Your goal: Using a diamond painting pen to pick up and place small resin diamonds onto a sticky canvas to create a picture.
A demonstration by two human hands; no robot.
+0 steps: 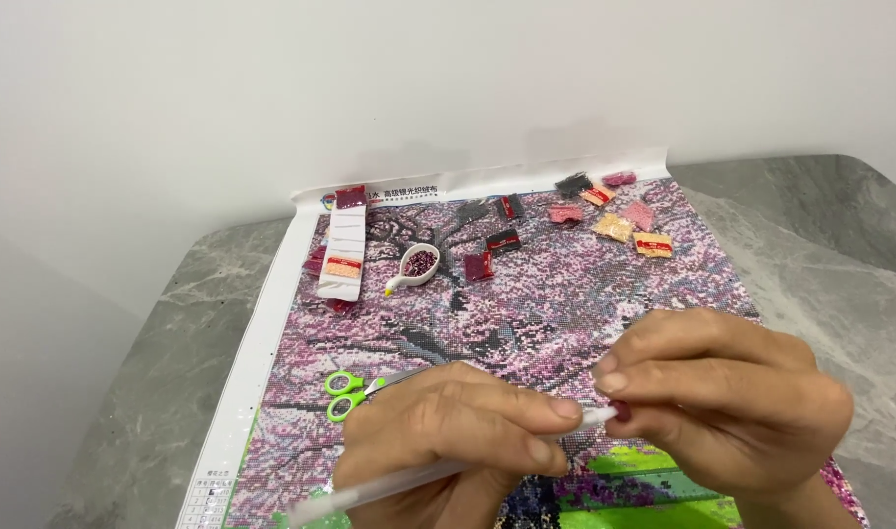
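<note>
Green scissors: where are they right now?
In the head view, the green scissors lie on the canvas at its left side, just left of the left hand, below the small white tray.

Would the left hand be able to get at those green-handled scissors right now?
Probably yes, though not freely: the scissors lie right beside the left hand with nothing between them, but that hand already holds a white pen, so it would have to free its fingers first.
</note>
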